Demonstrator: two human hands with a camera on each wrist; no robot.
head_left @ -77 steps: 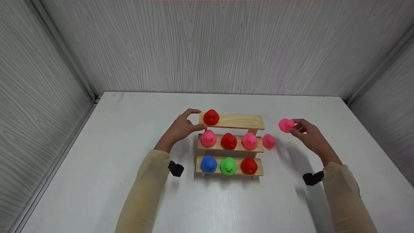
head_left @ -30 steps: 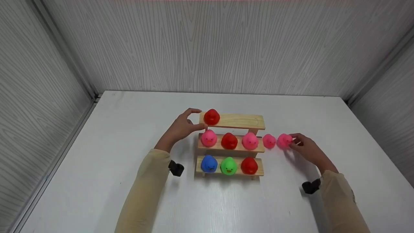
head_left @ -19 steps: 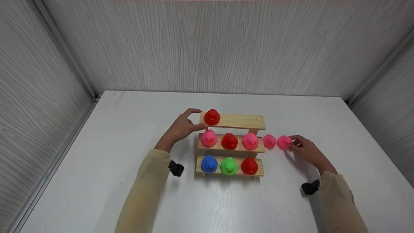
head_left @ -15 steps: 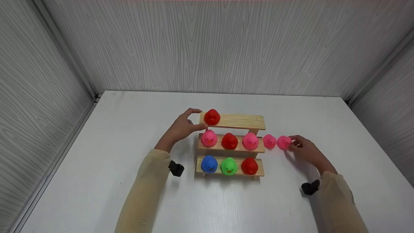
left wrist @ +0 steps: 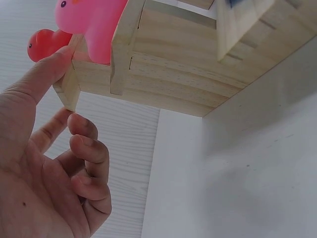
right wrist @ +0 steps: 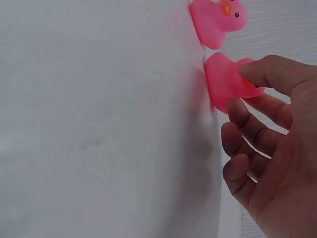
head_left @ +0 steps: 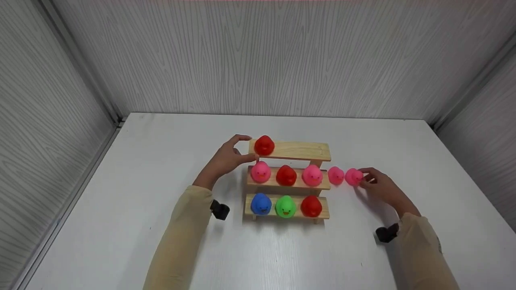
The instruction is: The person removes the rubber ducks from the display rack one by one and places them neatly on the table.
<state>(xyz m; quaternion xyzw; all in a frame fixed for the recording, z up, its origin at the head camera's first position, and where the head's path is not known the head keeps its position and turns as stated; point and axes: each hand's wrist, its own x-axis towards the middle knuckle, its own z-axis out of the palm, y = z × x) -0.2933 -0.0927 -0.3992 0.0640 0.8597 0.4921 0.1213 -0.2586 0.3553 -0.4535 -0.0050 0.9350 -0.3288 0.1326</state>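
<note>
My left hand [head_left: 225, 159] pinches the left end of the top board of a three-step wooden shelf [head_left: 300, 151] between thumb and fingers. A red rubber duck [head_left: 264, 146] sits on that board beside the hand. My right hand [head_left: 383, 186] holds a pink rubber duck [right wrist: 223, 82] by its head, thumb on one side; the duck's base is on the table. To its left, on the table by the shelf's right side, stands another pink rubber duck [head_left: 336, 175]. In the left wrist view the remaining fingers [left wrist: 91, 153] of my left hand are curled below the board.
The middle step carries a pink duck [head_left: 261, 172], a red duck [head_left: 286, 175] and a pink duck [head_left: 312, 175]. On the bottom step are a blue duck [head_left: 261, 204], a green duck [head_left: 286, 206] and a red duck [head_left: 311, 206]. Grey panels [head_left: 258, 60] enclose the white table [head_left: 181, 257].
My right hand has lowered the pink duck from the air to the table, beside the other pink duck, and barely shifted since. My left hand has stayed at the shelf's top board.
</note>
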